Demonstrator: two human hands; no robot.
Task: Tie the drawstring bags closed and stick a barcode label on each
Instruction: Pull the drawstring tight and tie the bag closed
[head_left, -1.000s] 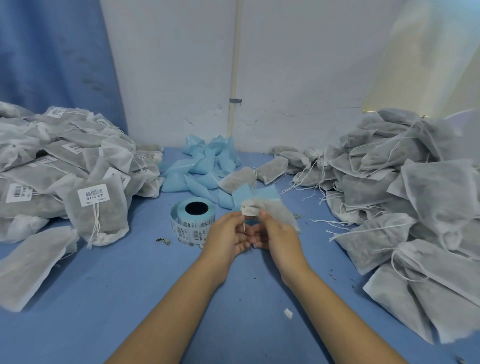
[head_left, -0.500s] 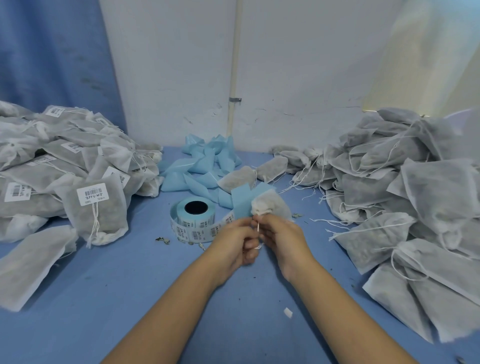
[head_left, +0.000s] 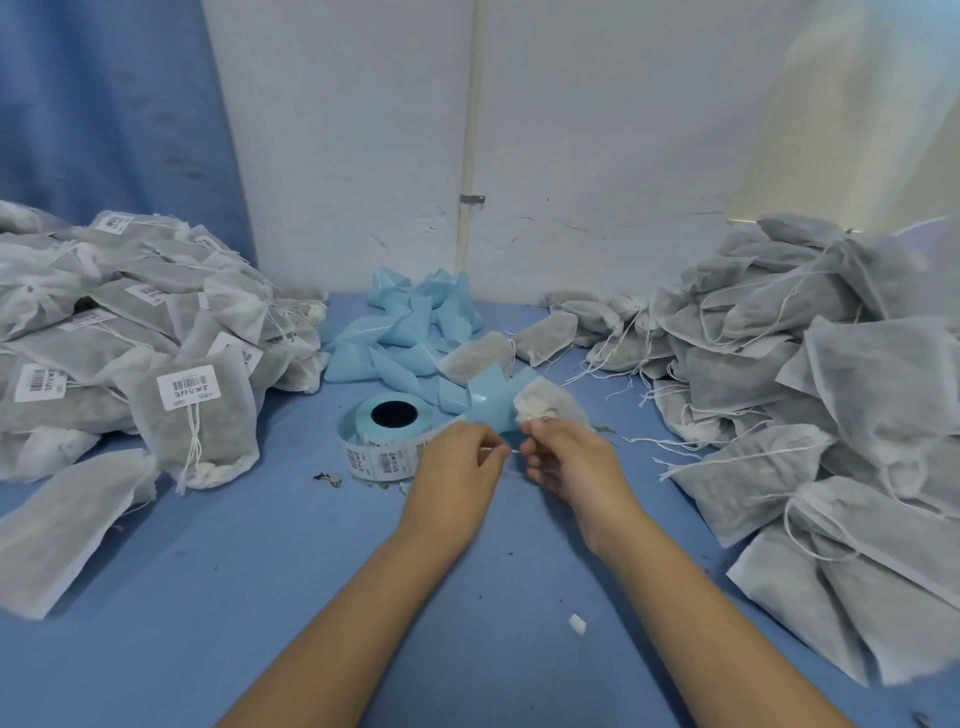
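Left hand (head_left: 457, 460) and right hand (head_left: 569, 460) pinch the string (head_left: 511, 451) of a bag (head_left: 545, 402), seemingly mid-knot, with labelled bags (head_left: 130, 338) heaped at the table's (head_left: 260, 571) left edge and many untied bags (head_left: 805, 389) waiting at the right.

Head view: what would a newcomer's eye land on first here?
The left hand and right hand at centre, pinching a thin drawstring below a gathered bag. Then the two heaps: labelled bags on the left, unlabelled bags on the right, with the label roll between them.

Blue worktop (head_left: 218, 597): labelled bags (head_left: 200, 415) at left, unlabelled bags (head_left: 810, 395) at right, label roll (head_left: 387, 434) centre, backing strips (head_left: 410, 332) behind.
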